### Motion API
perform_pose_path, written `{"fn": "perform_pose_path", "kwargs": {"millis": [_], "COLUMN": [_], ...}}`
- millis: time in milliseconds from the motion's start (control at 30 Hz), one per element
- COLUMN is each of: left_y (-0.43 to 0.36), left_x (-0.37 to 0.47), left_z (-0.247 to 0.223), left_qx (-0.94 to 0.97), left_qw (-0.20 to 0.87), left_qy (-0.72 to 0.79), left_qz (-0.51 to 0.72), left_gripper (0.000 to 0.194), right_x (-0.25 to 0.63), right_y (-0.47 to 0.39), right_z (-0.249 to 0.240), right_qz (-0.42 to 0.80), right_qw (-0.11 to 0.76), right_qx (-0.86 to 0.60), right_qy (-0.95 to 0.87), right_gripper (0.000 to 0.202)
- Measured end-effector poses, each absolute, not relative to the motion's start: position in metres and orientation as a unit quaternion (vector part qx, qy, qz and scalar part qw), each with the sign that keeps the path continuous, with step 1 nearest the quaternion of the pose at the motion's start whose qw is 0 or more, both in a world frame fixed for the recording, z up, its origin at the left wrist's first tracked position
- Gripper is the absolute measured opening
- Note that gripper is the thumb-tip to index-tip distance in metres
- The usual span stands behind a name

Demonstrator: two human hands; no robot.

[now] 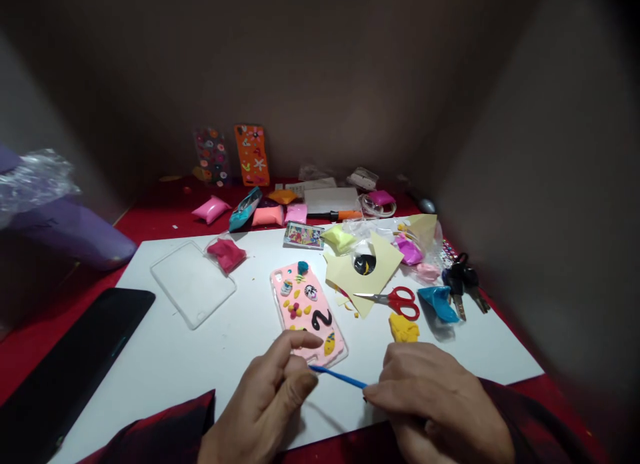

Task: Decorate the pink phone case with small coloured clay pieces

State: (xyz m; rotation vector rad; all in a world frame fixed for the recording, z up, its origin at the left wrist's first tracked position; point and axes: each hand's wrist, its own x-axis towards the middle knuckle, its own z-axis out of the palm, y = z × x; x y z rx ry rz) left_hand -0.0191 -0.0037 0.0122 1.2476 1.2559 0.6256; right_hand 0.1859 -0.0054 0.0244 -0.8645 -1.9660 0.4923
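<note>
A thin blue tool (340, 376) spans the gap between my hands. My right hand (435, 397) is closed round its right end. The tool's left tip touches or lies just beside the fingers of my left hand (270, 397), whose index finger and thumb are apart. Just beyond my left fingertips lies a pink phone case (295, 304) decorated with clay shapes, among them a black curved piece (321, 319) and a yellow leaf with blue marks (329, 345). Yellow clay (404, 328) sits just past my right hand.
Red-handled scissors (403, 303) rest partly on yellow paper (345, 277). A blue clay packet (439, 304) and keys (467, 284) are at right. A clear case (193, 284) and black phone (75, 364) lie left. Decorated orange case (252, 155) stands behind.
</note>
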Motion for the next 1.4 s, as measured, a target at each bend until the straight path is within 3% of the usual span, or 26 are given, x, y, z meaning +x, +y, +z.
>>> {"fn": "perform_pose_path", "kwargs": {"millis": [67, 167, 300, 400, 533, 700, 833, 1133, 1400], "left_y": [-0.005, -0.007, -0.008, -0.008, -0.006, -0.001, -0.002, -0.004, -0.004], "left_x": [-0.02, -0.021, -0.021, -0.022, -0.022, -0.02, -0.021, -0.023, -0.021], "left_z": [0.011, 0.011, 0.008, 0.005, 0.002, -0.002, -0.01, -0.016, -0.017], "left_qx": [0.6, 0.686, 0.752, 0.777, 0.816, 0.863, 0.875, 0.888, 0.896], "left_qw": [0.555, 0.487, 0.406, 0.344, 0.26, 0.206, 0.163, 0.126, 0.121], "left_qy": [0.519, 0.485, 0.454, 0.459, 0.464, 0.436, 0.413, 0.405, 0.4], "left_qz": [0.25, 0.239, 0.251, 0.257, 0.227, 0.153, 0.193, 0.176, 0.15], "left_gripper": [0.032, 0.036, 0.028, 0.021, 0.019, 0.017, 0.015, 0.016, 0.019], "right_x": [0.182, 0.175, 0.173, 0.179, 0.192, 0.196, 0.194, 0.187, 0.189], "right_y": [-0.009, -0.011, -0.006, -0.002, 0.006, 0.011, 0.012, 0.016, 0.016], "right_z": [0.02, 0.016, 0.015, 0.012, 0.004, -0.006, -0.008, -0.001, -0.004], "right_qz": [0.225, 0.301, 0.386, 0.374, 0.267, 0.237, 0.228, 0.283, 0.309], "right_qw": [0.495, 0.551, 0.536, 0.526, 0.47, 0.442, 0.455, 0.507, 0.501], "right_qx": [-0.349, -0.367, -0.339, -0.349, -0.365, -0.348, -0.342, -0.368, -0.42], "right_qy": [-0.763, -0.686, -0.67, -0.68, -0.758, -0.792, -0.79, -0.726, -0.691], "right_gripper": [0.024, 0.01, 0.015, 0.016, 0.013, 0.022, 0.022, 0.018, 0.011]}}
